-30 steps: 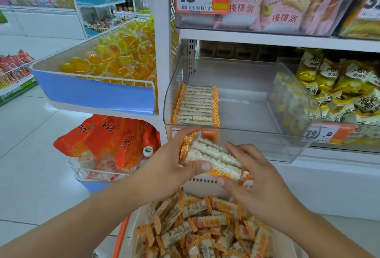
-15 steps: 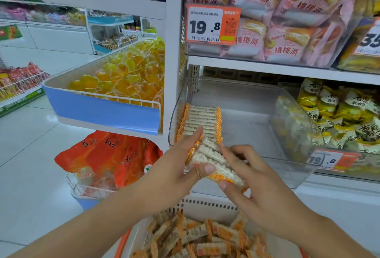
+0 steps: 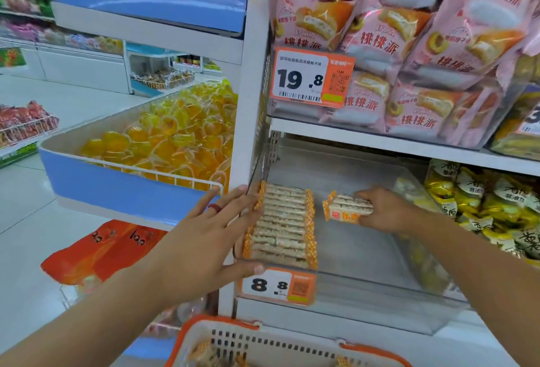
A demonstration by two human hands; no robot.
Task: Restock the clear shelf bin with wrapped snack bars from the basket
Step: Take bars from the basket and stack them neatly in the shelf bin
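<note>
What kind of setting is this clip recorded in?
Most likely a supermarket snack aisle: orange price tags hang on the shelf fronts, packaged cakes fill the upper shelf, and a shopping basket of stock stands below.

A glossy white tiled floor fills the left of the frame under even light. White shelving rises at right, and a blue-fronted display bin stands at centre left.

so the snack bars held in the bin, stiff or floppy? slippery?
Probably stiff: the snack bars stay straight, gripped by the right hand at one end. Glossy wrappers could be slippery. Likely light: one hand holds several.
</note>
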